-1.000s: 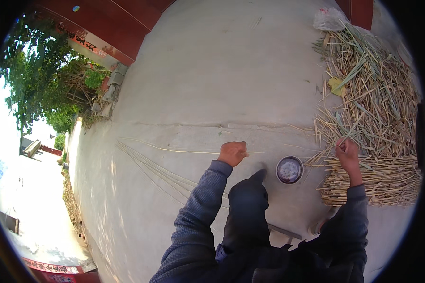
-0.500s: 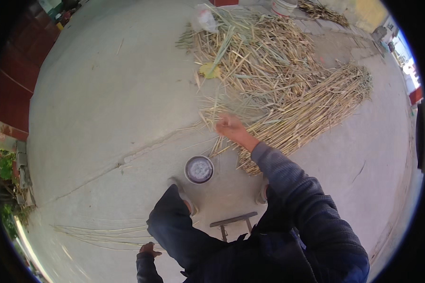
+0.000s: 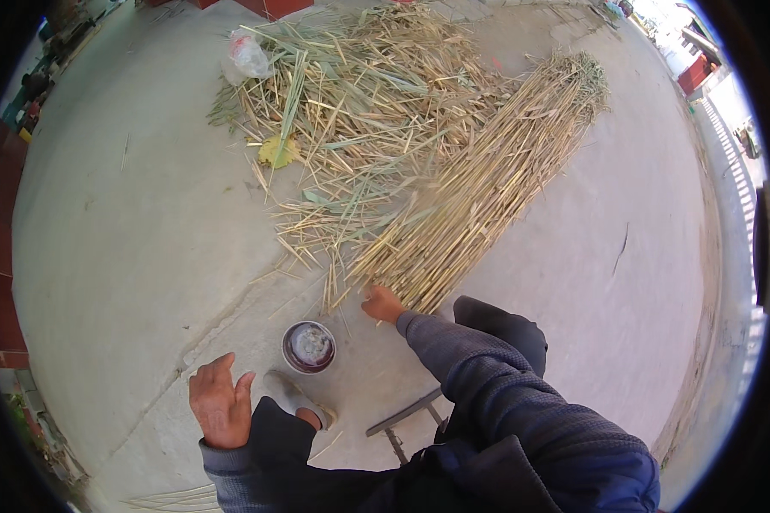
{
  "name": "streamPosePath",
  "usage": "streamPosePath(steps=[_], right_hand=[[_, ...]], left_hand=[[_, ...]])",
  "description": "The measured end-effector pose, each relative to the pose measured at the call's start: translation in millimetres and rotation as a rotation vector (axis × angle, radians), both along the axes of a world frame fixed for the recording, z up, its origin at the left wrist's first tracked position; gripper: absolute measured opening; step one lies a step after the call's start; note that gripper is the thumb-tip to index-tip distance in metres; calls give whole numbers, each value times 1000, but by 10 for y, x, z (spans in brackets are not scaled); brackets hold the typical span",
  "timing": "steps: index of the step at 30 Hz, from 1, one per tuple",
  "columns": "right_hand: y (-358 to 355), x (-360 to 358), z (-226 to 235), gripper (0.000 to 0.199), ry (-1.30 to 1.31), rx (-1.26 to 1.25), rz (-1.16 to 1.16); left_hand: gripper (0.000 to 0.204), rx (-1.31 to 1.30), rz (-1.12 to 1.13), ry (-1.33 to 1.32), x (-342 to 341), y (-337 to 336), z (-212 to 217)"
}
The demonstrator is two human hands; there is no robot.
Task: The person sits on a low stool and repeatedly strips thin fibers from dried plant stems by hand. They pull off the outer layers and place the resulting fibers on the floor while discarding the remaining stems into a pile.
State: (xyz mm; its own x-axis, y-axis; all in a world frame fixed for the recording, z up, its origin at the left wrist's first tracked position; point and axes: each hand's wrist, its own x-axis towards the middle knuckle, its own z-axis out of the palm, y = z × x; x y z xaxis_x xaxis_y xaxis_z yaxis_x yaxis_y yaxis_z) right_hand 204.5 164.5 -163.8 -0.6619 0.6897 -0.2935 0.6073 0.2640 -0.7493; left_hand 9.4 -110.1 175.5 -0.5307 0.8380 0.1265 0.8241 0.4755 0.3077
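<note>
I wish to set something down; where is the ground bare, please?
Mostly bare ground lies left of the straw pile and right of the stalk bundle, around a dark strand. It is crowded around the bowl, near the shoe, left hand and right hand.

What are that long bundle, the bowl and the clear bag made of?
Bundle: seemingly dried plant stalks, yellowish and dull, judging by the thin, straight lengths.
Bowl: perhaps smooth enamelled metal or plastic; the pale rim and dark reddish inside leave it open.
Bag: probably thin plastic, being see-through, crinkled and shiny.
</note>
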Motion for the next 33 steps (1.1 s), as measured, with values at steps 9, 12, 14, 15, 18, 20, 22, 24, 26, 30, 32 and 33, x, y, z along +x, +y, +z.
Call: streamPosePath(steps=[9, 12, 14, 15, 18, 20, 22, 24, 26, 30, 32, 33], right_hand=[[567, 235, -218, 25, -127, 44, -300], [773, 240, -277, 23, -128, 119, -515], [908, 275, -274, 22, -72, 171, -581], [972, 308, -255, 21, -21, 197, -622], [1143, 469, -173, 28, -129, 328, -787], [1227, 650, -118, 35, -233, 316, -854], [1254, 788, -110, 34, -304, 331, -883], [1248, 906, -124, 33, -346, 307, -907], [1243, 983, -150, 33, -353, 346, -926], [1293, 1074, -206, 31, -351, 427, -907], [1338, 1088, -247, 29, -375, 385, -895], [1358, 1088, -272, 29, -396, 372, -897]], left_hand=[[37, -367, -379, -229, 395, 769, -443], [39, -402, -319, -245, 311, 692, -504], [36, -362, -332, -182, 294, 712, -501], [36, -332, -330, -153, 295, 737, -488], [40, -359, -346, -240, 301, 796, -422], [44, -407, -360, -289, 313, 813, -391], [46, -481, -367, -321, 327, 818, -385], [46, -464, -395, -304, 339, 816, -400], [47, -461, -405, -300, 350, 814, -423], [46, -453, -415, -298, 356, 813, -459], [46, -455, -418, -297, 362, 815, -468], [46, -455, -418, -294, 367, 817, -470]])
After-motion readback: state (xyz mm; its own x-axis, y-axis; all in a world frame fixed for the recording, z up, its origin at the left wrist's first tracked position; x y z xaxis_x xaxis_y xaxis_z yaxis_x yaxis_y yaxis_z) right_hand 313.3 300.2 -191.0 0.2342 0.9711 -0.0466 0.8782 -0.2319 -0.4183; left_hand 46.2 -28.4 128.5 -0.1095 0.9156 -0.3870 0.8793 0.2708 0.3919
